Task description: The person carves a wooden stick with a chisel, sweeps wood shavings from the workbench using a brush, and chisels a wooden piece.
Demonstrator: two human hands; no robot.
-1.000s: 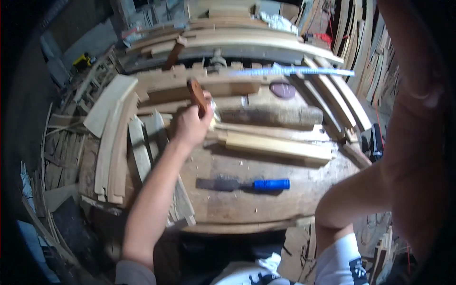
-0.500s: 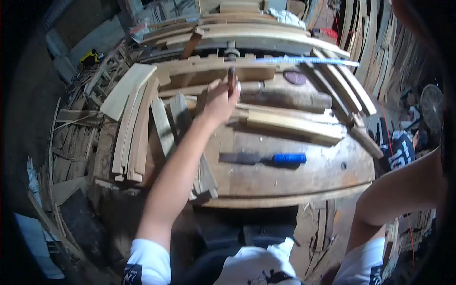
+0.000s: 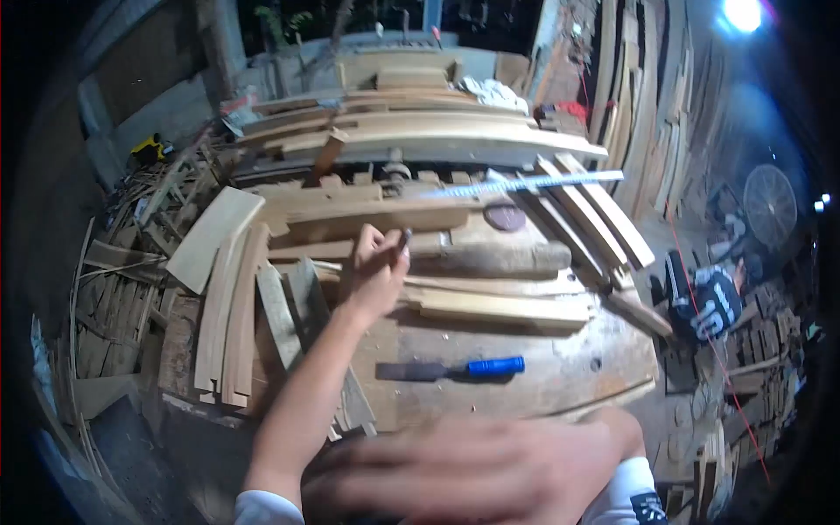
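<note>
The bare left arm, emerging from a short white cloth sleeve, reached forward and slightly rightward, the bare left hand curled in a grip. Closer to the camera, the bare right hand (badly smeared by blur) crossed before the body, fingers extended leftward.

Note that the tool in your left hand shows a dark grey end. Your chisel has a bright blue handle and a dull grey-brown blade. Your workbench is mid-brown with darker stains. The squared workpiece before you is pale yellow; the log behind it is weathered grey-brown. Identify the oval object by its muted purple. Your right sleeve is white with a black patch. The co-worker's shirt is black with white markings.
</note>
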